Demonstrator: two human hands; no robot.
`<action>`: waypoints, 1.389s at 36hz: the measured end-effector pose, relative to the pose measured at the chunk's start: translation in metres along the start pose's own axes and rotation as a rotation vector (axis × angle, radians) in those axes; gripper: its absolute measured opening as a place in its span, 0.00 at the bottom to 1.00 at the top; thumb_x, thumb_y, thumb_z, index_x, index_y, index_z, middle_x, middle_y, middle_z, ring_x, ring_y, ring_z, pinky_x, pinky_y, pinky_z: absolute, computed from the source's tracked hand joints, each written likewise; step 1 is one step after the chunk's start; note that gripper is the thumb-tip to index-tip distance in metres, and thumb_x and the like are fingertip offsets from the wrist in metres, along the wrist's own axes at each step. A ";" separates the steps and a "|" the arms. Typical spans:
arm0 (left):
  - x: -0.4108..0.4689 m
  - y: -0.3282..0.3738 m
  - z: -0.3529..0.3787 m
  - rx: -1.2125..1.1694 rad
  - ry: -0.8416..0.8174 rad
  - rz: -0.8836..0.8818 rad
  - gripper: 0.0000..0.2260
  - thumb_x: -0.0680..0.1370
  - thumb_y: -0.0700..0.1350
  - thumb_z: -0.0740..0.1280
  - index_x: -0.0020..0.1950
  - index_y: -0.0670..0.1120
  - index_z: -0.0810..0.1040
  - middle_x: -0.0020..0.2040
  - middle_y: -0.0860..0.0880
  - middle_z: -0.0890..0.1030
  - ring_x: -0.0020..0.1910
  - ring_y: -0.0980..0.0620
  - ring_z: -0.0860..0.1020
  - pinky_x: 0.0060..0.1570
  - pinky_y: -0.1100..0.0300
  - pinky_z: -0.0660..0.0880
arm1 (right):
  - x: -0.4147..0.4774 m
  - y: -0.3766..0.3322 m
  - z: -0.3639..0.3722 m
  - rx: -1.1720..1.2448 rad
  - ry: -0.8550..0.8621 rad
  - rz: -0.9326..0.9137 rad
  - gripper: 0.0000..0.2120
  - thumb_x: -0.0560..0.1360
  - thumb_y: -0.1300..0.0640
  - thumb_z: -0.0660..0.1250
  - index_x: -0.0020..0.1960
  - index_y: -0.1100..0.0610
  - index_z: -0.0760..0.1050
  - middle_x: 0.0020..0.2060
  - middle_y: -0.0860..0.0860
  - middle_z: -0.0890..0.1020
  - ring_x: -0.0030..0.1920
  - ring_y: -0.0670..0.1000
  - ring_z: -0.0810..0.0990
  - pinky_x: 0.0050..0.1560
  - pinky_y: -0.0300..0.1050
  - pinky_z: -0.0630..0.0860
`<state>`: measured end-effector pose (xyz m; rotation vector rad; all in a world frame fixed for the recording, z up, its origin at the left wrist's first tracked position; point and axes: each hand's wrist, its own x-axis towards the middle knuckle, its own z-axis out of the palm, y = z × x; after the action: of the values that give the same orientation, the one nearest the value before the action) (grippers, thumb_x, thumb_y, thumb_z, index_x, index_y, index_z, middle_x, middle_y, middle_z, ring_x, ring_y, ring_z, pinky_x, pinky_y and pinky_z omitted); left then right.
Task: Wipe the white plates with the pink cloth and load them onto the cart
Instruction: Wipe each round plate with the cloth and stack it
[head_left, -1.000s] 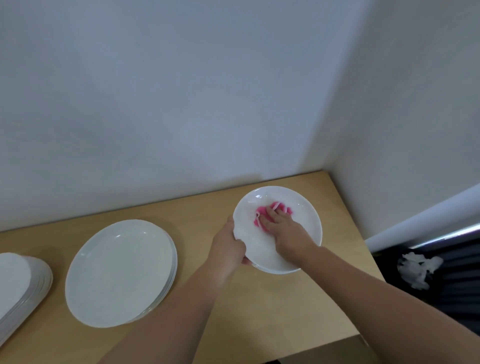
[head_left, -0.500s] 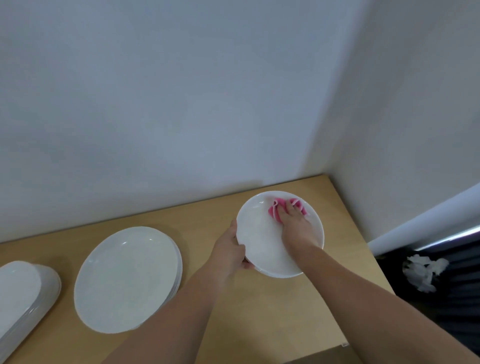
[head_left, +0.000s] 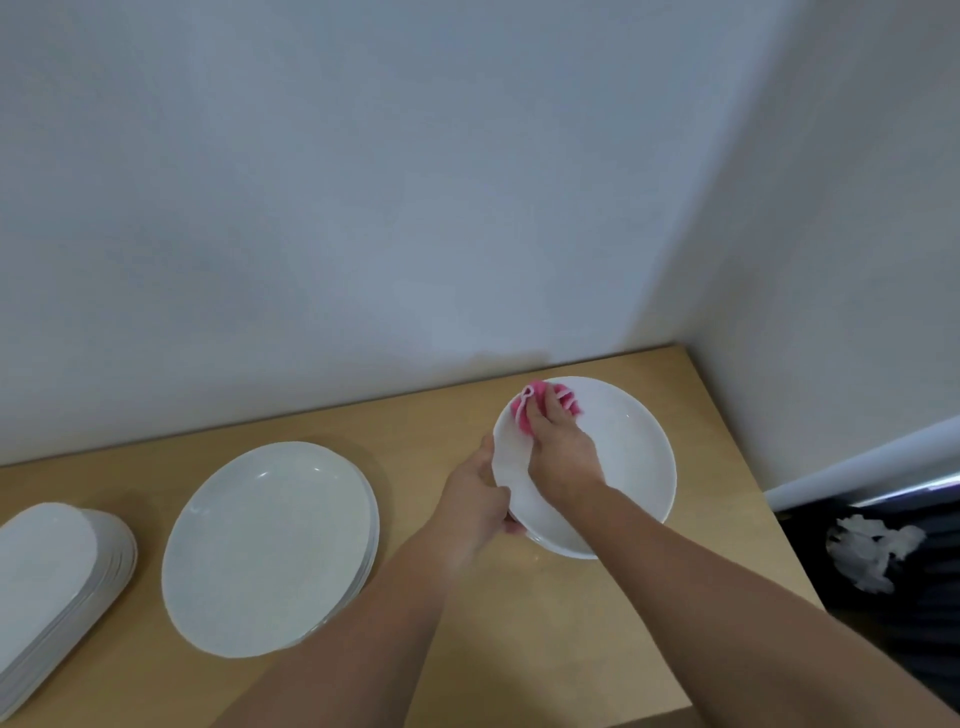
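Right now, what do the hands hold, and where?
The left hand grips the white plate by its left rim; the right hand presses the pink cloth onto the plate's far side.

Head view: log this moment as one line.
step: wiping | left hand grips plate rim | right hand presses pink cloth on plate | plate stack on table
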<state>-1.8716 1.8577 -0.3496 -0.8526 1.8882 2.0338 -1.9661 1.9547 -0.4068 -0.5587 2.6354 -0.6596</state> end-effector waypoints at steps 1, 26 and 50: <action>0.000 0.000 0.000 -0.006 -0.004 0.003 0.32 0.75 0.27 0.56 0.66 0.62 0.71 0.47 0.52 0.82 0.34 0.48 0.81 0.34 0.51 0.80 | -0.005 0.000 -0.001 0.054 -0.019 -0.036 0.30 0.80 0.61 0.55 0.78 0.46 0.50 0.78 0.44 0.44 0.77 0.53 0.51 0.71 0.46 0.61; 0.014 -0.001 0.008 0.207 0.136 0.048 0.25 0.71 0.35 0.53 0.60 0.56 0.75 0.50 0.52 0.79 0.47 0.44 0.81 0.29 0.52 0.80 | -0.093 0.035 -0.046 0.078 -0.319 -0.272 0.16 0.78 0.64 0.63 0.60 0.51 0.80 0.53 0.42 0.79 0.55 0.43 0.74 0.55 0.27 0.65; 0.012 0.012 0.004 0.321 0.061 0.010 0.23 0.75 0.35 0.54 0.67 0.50 0.72 0.51 0.45 0.78 0.33 0.43 0.80 0.21 0.61 0.74 | -0.049 0.068 -0.068 -0.904 -0.306 -0.089 0.31 0.77 0.62 0.61 0.77 0.61 0.53 0.76 0.59 0.54 0.76 0.59 0.52 0.71 0.58 0.63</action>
<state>-1.8887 1.8578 -0.3467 -0.8272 2.1754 1.6598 -1.9730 2.0572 -0.3732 -0.9202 2.4976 0.6143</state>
